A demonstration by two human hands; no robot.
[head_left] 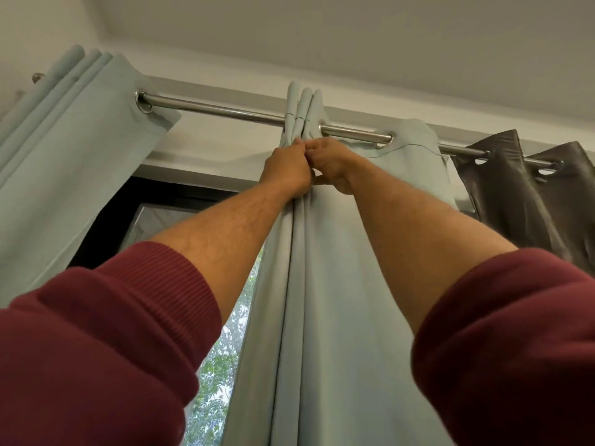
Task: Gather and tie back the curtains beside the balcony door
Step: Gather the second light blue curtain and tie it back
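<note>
up top, both hands (309,164) bunch the pale green curtain (322,284) into pleats.

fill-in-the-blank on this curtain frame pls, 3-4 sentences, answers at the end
1. Both hands, the left hand and the right hand, grip the gathered folds of the pale ____ curtain.
2. The curtains hang by metal eyelets from a shiny metal ____.
3. The curtain at the far right is dark ____.
4. The person's sleeves are ____ in colour.

Missing words: green; rod; brown; maroon
</note>
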